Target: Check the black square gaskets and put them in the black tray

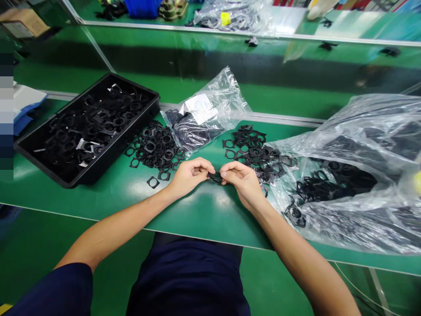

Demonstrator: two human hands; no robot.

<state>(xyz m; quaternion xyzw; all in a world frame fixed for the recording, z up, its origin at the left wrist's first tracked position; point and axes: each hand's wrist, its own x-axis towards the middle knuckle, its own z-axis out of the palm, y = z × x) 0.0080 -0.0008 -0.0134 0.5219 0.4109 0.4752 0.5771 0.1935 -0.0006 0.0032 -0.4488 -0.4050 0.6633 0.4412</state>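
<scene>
Between my two hands, above the green tabletop (pixel 194 215), is a small black plastic part (pixel 215 177), seen nearly edge-on. My left hand (pixel 191 176) pinches its left end between thumb and fingers. The fingertips of my right hand (pixel 241 179) close on its right end. Fingers cover much of the part, so its full shape is hidden. Left of my hands lies a heap of flat black ring-shaped parts (pixel 156 147), with a few loose ones at its front edge. Another heap of similar black parts (pixel 253 149) spreads behind and beside my right hand.
A black bin (pixel 82 177) full of black parts stands at the left. Behind my hands lies a clear bag (pixel 226 98) with a white label. A large open plastic bag (pixel 355 224) spills parts at the right. A raised shelf (pixel 197 30) runs along the back.
</scene>
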